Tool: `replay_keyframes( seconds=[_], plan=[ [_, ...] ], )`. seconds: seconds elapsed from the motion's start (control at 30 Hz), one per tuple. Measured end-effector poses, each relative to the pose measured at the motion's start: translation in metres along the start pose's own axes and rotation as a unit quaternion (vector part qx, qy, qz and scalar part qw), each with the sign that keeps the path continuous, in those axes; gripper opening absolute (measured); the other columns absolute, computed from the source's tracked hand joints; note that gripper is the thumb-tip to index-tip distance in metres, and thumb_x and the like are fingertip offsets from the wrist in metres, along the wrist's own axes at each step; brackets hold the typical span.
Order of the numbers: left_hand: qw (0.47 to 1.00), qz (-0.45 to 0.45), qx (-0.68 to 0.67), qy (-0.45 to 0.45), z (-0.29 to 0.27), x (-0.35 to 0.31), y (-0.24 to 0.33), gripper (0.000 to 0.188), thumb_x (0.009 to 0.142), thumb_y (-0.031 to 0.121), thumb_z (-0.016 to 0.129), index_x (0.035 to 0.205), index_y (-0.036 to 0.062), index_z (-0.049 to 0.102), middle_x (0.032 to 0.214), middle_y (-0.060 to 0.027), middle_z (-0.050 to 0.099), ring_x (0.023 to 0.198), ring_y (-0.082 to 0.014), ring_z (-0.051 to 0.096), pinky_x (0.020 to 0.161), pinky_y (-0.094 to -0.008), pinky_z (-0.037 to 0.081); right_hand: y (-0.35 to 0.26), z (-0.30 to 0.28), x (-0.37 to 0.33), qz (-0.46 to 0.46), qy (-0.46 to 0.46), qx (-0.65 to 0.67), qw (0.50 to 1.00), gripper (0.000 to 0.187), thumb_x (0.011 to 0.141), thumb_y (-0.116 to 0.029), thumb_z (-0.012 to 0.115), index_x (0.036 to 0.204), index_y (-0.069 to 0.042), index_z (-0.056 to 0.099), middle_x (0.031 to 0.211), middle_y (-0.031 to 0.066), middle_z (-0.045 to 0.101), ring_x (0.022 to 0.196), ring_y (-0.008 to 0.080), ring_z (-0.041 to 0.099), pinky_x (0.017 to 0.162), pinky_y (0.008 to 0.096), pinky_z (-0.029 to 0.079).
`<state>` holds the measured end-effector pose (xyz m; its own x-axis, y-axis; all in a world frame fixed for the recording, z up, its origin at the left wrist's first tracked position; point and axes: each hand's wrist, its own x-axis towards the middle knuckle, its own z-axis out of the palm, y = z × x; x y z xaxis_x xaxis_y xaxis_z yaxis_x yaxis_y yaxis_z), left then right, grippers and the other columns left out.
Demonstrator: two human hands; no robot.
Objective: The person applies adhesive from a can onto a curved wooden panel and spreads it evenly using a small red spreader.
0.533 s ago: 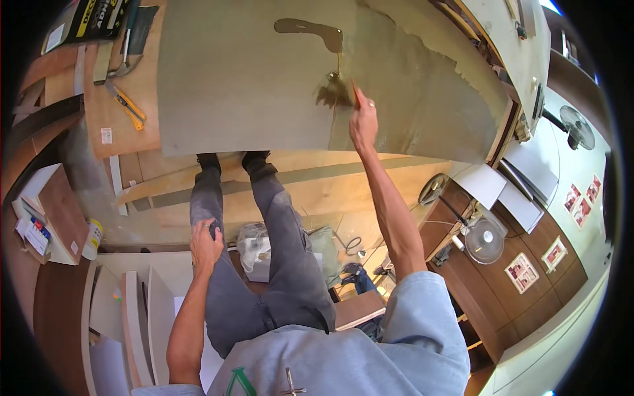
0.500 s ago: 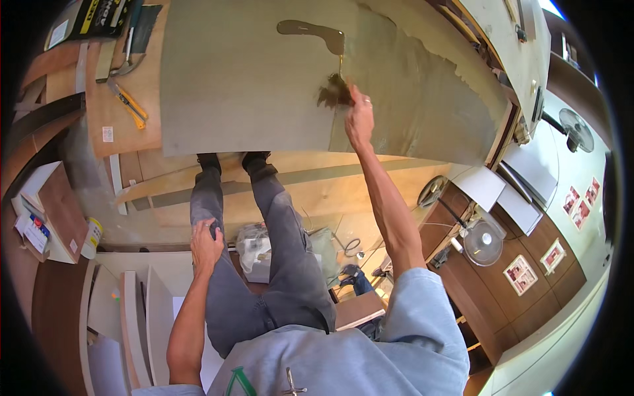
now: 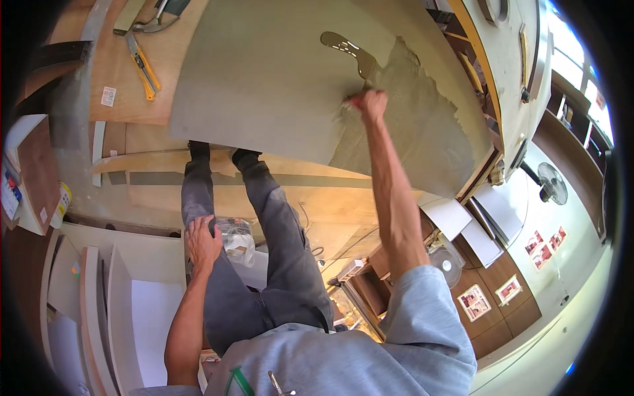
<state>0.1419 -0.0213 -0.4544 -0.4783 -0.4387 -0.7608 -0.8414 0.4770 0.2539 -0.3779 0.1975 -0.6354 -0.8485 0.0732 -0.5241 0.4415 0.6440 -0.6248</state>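
My right hand (image 3: 374, 105) is closed around a brush (image 3: 356, 101) with some red near the grip; motion blurs its head, and fingers hide part of the handle. The brush meets a large grey sheet (image 3: 264, 79), just below a glossy brown puddle (image 3: 343, 46) of adhesive-like liquid. To the right of the brush, a wet, ragged-edged coat (image 3: 416, 112) covers part of the sheet. My left hand (image 3: 203, 241) lies on my left leg around the knee, fingers spread, holding nothing that I can see.
Left of the sheet, a yellow utility knife (image 3: 143, 69) and a hammer (image 3: 153, 25) lie on a wooden board (image 3: 125, 105). White panels (image 3: 92, 310) stand at lower left. Fans (image 3: 551, 183) are on the right. A clear plastic bag (image 3: 238, 241) sits between my legs.
My view has turned, so the sheet appears tilted. My right hand and the brush are nearer the puddle's lower end. The left hand stays on the leg.
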Motion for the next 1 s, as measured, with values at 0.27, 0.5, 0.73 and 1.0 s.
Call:
replay_keyframes(
  seconds=[0.27, 0.5, 0.73, 1.0],
  plan=[
    [0.999, 0.023, -0.026, -0.003, 0.004, 0.021, 0.023, 0.031, 0.089, 0.019, 0.069, 0.119, 0.0089, 0.068, 0.12, -0.0081, 0.066, 0.118, -0.0306, 0.058, 0.103, -0.0447, 0.044, -0.173, -0.044, 0.203, -0.427, -0.048, -0.493, 0.756, 0.032, 0.096, -0.018, 0.055, 0.124, -0.023, 0.068, 0.101, 0.0205, 0.072, 0.087, 0.0341, 0.07, 0.071, 0.046, 0.055],
    [0.999, 0.021, -0.002, -0.027, -0.016, 0.022, 0.012, 0.031, 0.09, 0.018, 0.067, 0.12, 0.0092, 0.068, 0.12, -0.0091, 0.066, 0.118, -0.0316, 0.059, 0.102, -0.0459, 0.045, -0.084, -0.057, 0.028, -0.434, -0.057, -0.432, 0.789, 0.059, 0.091, -0.002, 0.045, 0.141, -0.028, 0.063, 0.116, 0.0196, 0.069, 0.096, 0.041, 0.067, 0.081, 0.0498, 0.055],
    [0.998, 0.048, 0.001, -0.043, -0.029, 0.033, 0.003, 0.031, 0.091, 0.018, 0.066, 0.12, 0.0079, 0.068, 0.122, -0.0111, 0.066, 0.118, -0.0341, 0.059, 0.103, -0.047, 0.045, 0.033, -0.078, -0.145, -0.355, -0.071, -0.432, 0.826, 0.056, 0.086, 0.007, 0.056, 0.136, -0.016, 0.066, 0.123, 0.0091, 0.066, 0.106, 0.0333, 0.063, 0.088, 0.0441, 0.053],
    [0.997, 0.05, 0.002, -0.052, -0.037, 0.035, -0.011, 0.032, 0.091, 0.018, 0.066, 0.122, 0.007, 0.067, 0.122, -0.0132, 0.065, 0.119, -0.0362, 0.058, 0.102, -0.0472, 0.047, 0.075, -0.074, -0.263, -0.205, -0.131, -0.343, 0.907, 0.051, 0.09, 0.006, 0.055, 0.137, -0.01, 0.065, 0.122, 0.0171, 0.068, 0.112, 0.0376, 0.063, 0.097, 0.0443, 0.051]
  ],
)
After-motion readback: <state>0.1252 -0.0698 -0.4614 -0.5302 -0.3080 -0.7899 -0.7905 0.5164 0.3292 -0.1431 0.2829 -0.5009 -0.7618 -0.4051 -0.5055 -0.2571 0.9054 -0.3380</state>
